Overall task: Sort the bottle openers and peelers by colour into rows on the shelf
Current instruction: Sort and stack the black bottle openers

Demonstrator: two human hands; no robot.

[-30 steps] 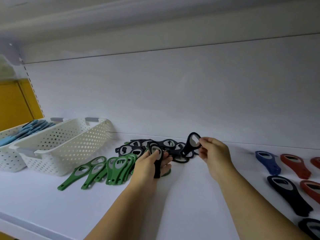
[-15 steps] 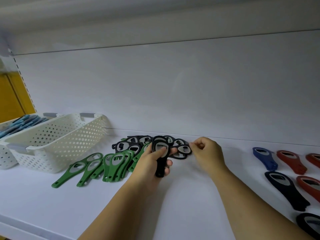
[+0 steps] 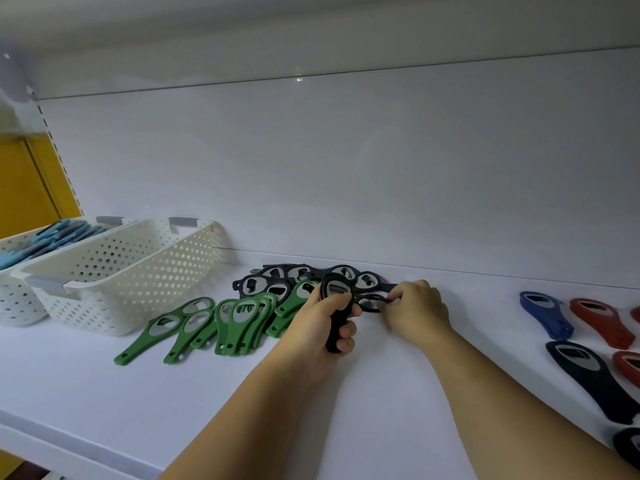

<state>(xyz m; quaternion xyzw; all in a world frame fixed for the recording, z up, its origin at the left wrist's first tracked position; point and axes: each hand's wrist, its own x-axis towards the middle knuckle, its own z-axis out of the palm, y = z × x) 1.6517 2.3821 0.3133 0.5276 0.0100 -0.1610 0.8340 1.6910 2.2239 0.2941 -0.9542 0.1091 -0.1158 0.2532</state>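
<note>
My left hand (image 3: 323, 322) grips a small stack of black bottle openers (image 3: 334, 292) upright by their handles. My right hand (image 3: 415, 308) pinches the edge of another black opener (image 3: 369, 303) lying on the shelf beside that stack. Behind them is a pile of black openers (image 3: 273, 284) near the back wall. Several green openers (image 3: 214, 318) lie fanned out to the left. At the right sit a blue opener (image 3: 545, 313), red openers (image 3: 597, 322) and dark navy openers (image 3: 588, 375).
Two white perforated baskets (image 3: 114, 271) stand at the left; the far one (image 3: 15, 299) holds light blue items (image 3: 52, 237). The white shelf (image 3: 398, 393) has a front edge at lower left and a back wall close behind the piles.
My right hand put down the black opener it held in the air and now pinches one on the shelf. My left hand keeps its stack and has shifted slightly toward the right hand.
</note>
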